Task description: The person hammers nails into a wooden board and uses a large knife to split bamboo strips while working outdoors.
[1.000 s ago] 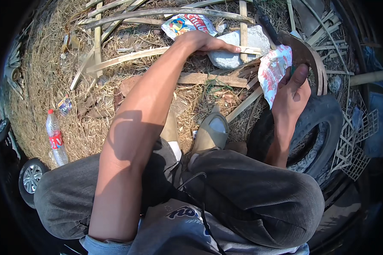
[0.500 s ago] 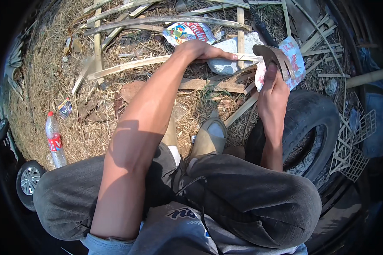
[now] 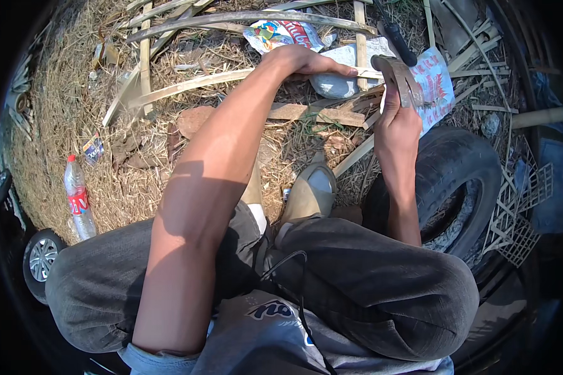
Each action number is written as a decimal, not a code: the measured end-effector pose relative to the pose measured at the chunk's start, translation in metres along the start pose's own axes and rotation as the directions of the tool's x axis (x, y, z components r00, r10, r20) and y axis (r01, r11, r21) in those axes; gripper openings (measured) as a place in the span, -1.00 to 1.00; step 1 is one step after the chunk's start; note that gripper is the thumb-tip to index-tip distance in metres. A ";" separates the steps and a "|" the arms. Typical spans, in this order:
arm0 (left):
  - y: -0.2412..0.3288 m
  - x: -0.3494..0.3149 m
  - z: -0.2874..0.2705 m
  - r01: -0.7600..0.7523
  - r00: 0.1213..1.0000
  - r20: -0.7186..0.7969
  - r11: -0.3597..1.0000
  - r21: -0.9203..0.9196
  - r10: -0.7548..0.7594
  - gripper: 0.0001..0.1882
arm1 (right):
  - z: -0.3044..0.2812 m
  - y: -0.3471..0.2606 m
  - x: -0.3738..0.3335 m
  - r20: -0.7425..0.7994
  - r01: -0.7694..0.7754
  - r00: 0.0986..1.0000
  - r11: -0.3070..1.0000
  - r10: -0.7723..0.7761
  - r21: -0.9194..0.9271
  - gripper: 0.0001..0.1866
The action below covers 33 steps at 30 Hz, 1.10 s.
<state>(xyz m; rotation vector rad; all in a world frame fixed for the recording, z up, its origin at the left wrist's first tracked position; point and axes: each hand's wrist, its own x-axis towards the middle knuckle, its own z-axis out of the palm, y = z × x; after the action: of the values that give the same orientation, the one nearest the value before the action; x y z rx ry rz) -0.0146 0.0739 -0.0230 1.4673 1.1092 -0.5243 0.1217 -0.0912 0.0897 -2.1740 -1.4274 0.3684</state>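
Stretched out to the far middle, my left hand (image 3: 309,61) is closed on a long pale bamboo strip (image 3: 197,89). The thumb lies along the strip near a crosswise bamboo slat (image 3: 361,47). Beneath this end of the strip sits a whitish stone block (image 3: 334,86). My right hand (image 3: 399,128) is closed on what looks like a claw hammer (image 3: 401,80), with a curved brown metal head that is split at one end. Its head is beside the strip's right end; I cannot tell whether they touch. The hammer's handle is hidden in my fist.
A red-and-white packet (image 3: 436,87) lies behind my right hand, near a black handle (image 3: 399,44). Right of my leg is an old tyre (image 3: 463,162), with a broken plastic grid (image 3: 522,240) beside it. A plastic bottle (image 3: 78,197) stands at left. More bamboo strips (image 3: 250,19) lie beyond.
The hammer head has turned and tipped slightly upright in my right hand. My left hand keeps its hold on the bamboo strip. The whole view has shifted a little.
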 end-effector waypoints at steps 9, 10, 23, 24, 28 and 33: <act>0.010 -0.032 -0.007 0.032 0.999 0.021 0.999 -0.041 -0.031 0.37 | -0.010 -0.017 -0.016 0.076 -0.089 0.993 0.996 0.090 -0.014 -0.43; 0.007 -0.019 -0.002 0.013 1.000 0.025 0.999 -0.045 -0.012 0.37 | 0.004 -0.007 -0.007 0.246 -0.203 0.936 0.957 0.252 -0.207 -0.44; 0.012 -0.013 -0.007 0.103 0.993 -0.074 0.984 0.142 -0.093 0.05 | -0.016 -0.033 -0.016 -0.061 -0.080 0.994 0.973 0.095 0.218 -0.61; 0.020 -0.020 -0.002 0.119 0.993 -0.025 0.988 0.099 -0.117 0.00 | -0.008 -0.018 -0.018 -0.150 0.071 0.988 0.983 -0.045 0.171 -0.61; 0.006 -0.007 0.000 0.064 0.998 -0.020 0.991 0.116 -0.062 0.12 | 0.003 -0.002 -0.012 0.111 -0.239 0.962 0.965 0.251 -0.108 -0.47; 0.015 -0.013 -0.006 -0.001 1.000 -0.019 0.995 0.101 0.003 0.35 | -0.003 -0.003 -0.013 -0.220 0.067 0.975 0.988 -0.035 0.140 -0.36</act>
<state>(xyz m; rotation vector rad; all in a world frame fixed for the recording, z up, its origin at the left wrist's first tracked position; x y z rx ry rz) -0.0097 0.0765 -0.0030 1.5642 1.1095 -0.5730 0.1150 -0.1030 0.0930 -1.9884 -1.2905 0.2025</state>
